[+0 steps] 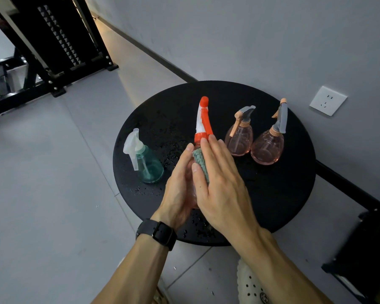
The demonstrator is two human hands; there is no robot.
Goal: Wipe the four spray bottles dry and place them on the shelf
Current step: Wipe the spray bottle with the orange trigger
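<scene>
Head view: at the centre of the frame the left hand point(180, 189) is wrapped around the clear body of the orange-topped spray bottle point(203, 119), held above the round black desk point(283, 194). The right hand point(219, 181) lies flat, fingers together, pressing a green cloth point(201, 161) against the bottle's side. Left of it stands the teal bottle point(148, 160); to the right, two pink bottles point(239, 137) point(268, 145). Water droplets dot the desk. The bottle looks light, stiff plastic, probably slick while wet; holding low on the body or at the neck seems safest.
</scene>
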